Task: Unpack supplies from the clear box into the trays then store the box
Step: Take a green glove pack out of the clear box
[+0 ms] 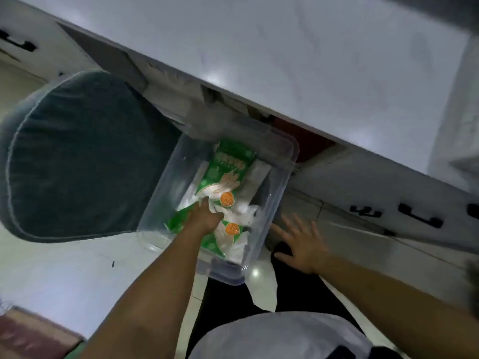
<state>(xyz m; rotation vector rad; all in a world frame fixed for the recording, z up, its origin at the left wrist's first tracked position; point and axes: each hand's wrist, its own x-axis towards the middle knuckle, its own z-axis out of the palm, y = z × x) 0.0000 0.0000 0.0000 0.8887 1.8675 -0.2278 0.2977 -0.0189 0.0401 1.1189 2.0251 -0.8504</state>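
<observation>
A clear plastic box (285,182) stands open on the white floor below a counter edge. Inside lie green and white glove packets with orange round stickers, one toward the far end (228,167) and one nearer me (233,237), among white plastic bags. My left hand (204,218) reaches down into the box and touches the packets in its middle; blur hides how its fingers lie. My right hand (303,242) hovers just right of the box with fingers spread, holding nothing. No trays are in view.
A teal cushioned chair seat (77,156) sits tight against the box's left side. A white countertop (311,60) overhangs the far end, with white drawers and black handles (420,218) at right. A reddish mat (31,335) lies at bottom left.
</observation>
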